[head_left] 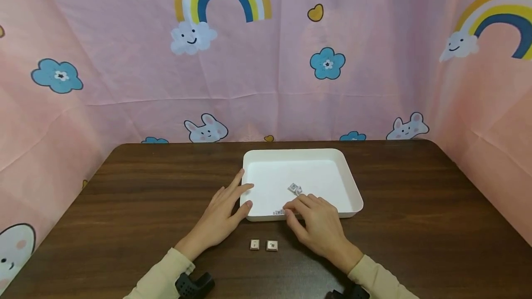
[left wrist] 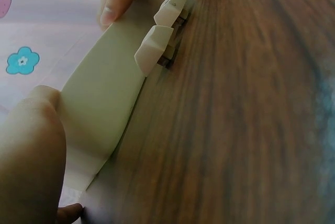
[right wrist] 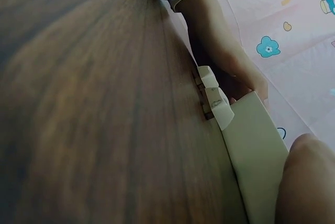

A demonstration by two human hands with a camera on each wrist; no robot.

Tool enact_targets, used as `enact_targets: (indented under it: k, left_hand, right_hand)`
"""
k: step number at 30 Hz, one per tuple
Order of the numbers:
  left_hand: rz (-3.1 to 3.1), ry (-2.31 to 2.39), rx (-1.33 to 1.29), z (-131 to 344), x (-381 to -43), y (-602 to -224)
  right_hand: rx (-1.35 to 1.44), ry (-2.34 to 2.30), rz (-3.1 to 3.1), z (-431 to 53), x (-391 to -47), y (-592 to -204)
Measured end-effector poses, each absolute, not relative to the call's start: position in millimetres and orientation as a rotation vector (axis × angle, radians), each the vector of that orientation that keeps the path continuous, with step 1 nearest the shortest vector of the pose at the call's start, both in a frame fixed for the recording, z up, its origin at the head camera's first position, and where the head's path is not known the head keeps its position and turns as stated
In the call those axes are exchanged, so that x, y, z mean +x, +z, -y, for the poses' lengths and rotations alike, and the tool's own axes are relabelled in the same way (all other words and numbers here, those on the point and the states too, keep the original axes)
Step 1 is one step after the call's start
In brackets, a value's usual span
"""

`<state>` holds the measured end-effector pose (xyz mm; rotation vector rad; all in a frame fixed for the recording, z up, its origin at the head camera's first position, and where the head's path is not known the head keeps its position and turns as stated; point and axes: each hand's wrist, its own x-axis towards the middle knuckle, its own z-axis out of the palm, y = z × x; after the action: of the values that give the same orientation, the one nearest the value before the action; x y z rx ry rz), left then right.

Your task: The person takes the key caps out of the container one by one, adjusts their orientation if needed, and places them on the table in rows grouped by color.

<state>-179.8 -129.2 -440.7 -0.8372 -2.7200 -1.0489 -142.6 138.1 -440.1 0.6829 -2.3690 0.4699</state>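
From the head view, rests the left hand, spread wide, on the left side of a white tray, and bends the right hand over the near wall; cannot tell whether pinching anything. Has small pale pieces inside the tray by the right hand, and two keycaps side by side on the tabletop, near the tray. From the left wrist, sees both keycaps on dark bases, with the right hand at the rim. From the right wrist, finds both beside the tray wall
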Motion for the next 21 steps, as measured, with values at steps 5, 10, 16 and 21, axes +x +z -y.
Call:
enact_targets:
  k: [5, 10, 16, 21]
  left_hand:
    - [2.717, -1.055, -0.835, 129.0, -179.1, -442.1]
    - [2.724, -1.049, -0.835, 128.4, -179.3, -440.1]
    - [2.721, -1.057, -0.828, 128.9, -178.7, -438.4]
    - [2.729, -1.054, -0.831, 129.1, -178.1, -439.0]
  right_hand:
    - [0.712, 0.601, 2.291, -138.7, -143.0, -441.6]
    - [0.767, 0.668, 2.192, -140.1, -145.4, -442.1]
    - [0.828, 0.750, 2.127, -141.8, -147.2, -440.3]
    - [0.903, 0.836, 2.046, -143.1, -146.1, -439.1]
